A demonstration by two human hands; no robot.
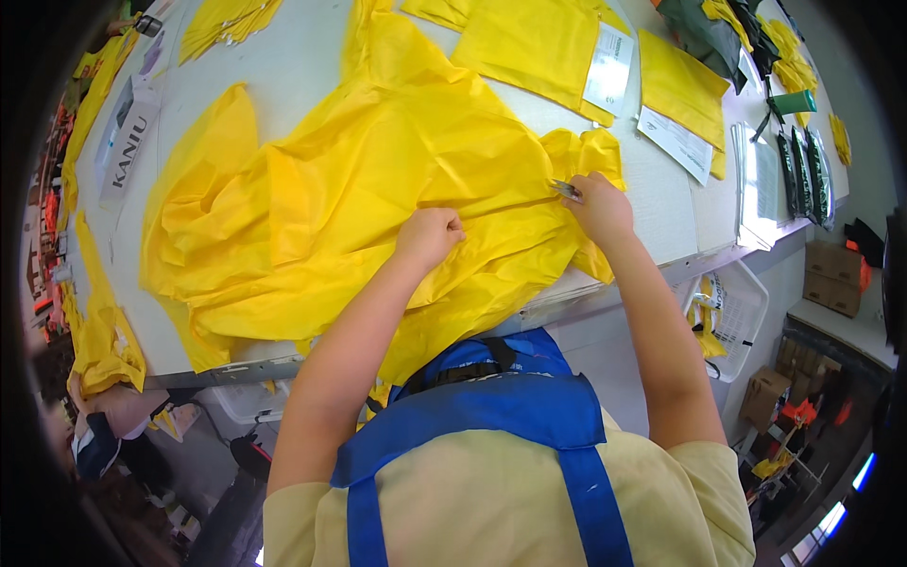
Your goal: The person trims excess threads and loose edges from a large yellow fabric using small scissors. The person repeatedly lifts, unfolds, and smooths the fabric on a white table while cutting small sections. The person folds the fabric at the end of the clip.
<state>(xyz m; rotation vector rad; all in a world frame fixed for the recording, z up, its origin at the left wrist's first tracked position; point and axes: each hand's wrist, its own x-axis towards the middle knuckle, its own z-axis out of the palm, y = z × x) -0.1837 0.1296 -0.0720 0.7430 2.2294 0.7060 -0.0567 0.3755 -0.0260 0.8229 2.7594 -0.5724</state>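
A large yellow garment (378, 142) of thin, smooth fabric lies spread and creased in front of me, its lower edge hanging over the table's near side. My left hand (431, 236) is closed in a pinch on the garment near its middle. In my right hand (603, 208) is a pair of small metal thread snips (566, 190), tips pointing left over the cloth. The snips sit beside the gathered yellow part at the garment's right end. Whether their blades touch the fabric or a thread is too small to tell.
Folded yellow pieces (529, 57) with printed sheets (608, 68) lie farther back on the white table (666, 219). Dark packs (806, 175) and a green roll (794, 102) stand at right. A white basket (746, 312) is below the right edge; a white box (130, 142) lies at left.
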